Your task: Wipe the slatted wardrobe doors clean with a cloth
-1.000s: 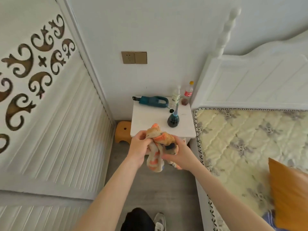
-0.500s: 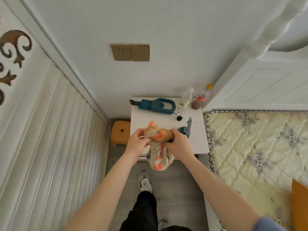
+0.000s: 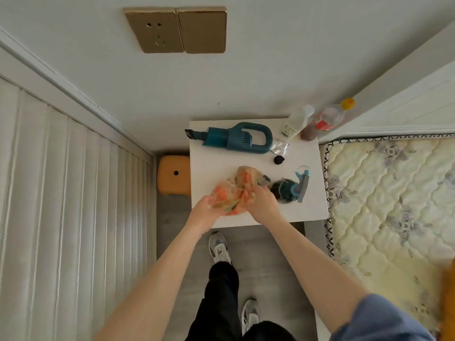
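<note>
A crumpled orange-and-cream cloth (image 3: 236, 190) lies bunched over the white bedside table (image 3: 214, 153). My left hand (image 3: 204, 212) holds its near left edge. My right hand (image 3: 262, 205) grips the cloth's right side, fingers curled into the fabric. The white slatted wardrobe door (image 3: 61, 205) fills the left side of the view, well apart from both hands. A dark teal spray bottle (image 3: 291, 187) stands just right of my right hand.
A teal handheld vacuum (image 3: 236, 137), a white bottle (image 3: 294, 124), a red-labelled bottle (image 3: 325, 121) and a small black cap (image 3: 279, 159) share the table. An orange stool (image 3: 173, 174) sits between table and wardrobe. The mattress (image 3: 394, 205) lies on the right; grey floor below.
I have stepped closer and my view has tilted down. Both hands have brought the cloth down from mid-air onto the tabletop, still holding it.
</note>
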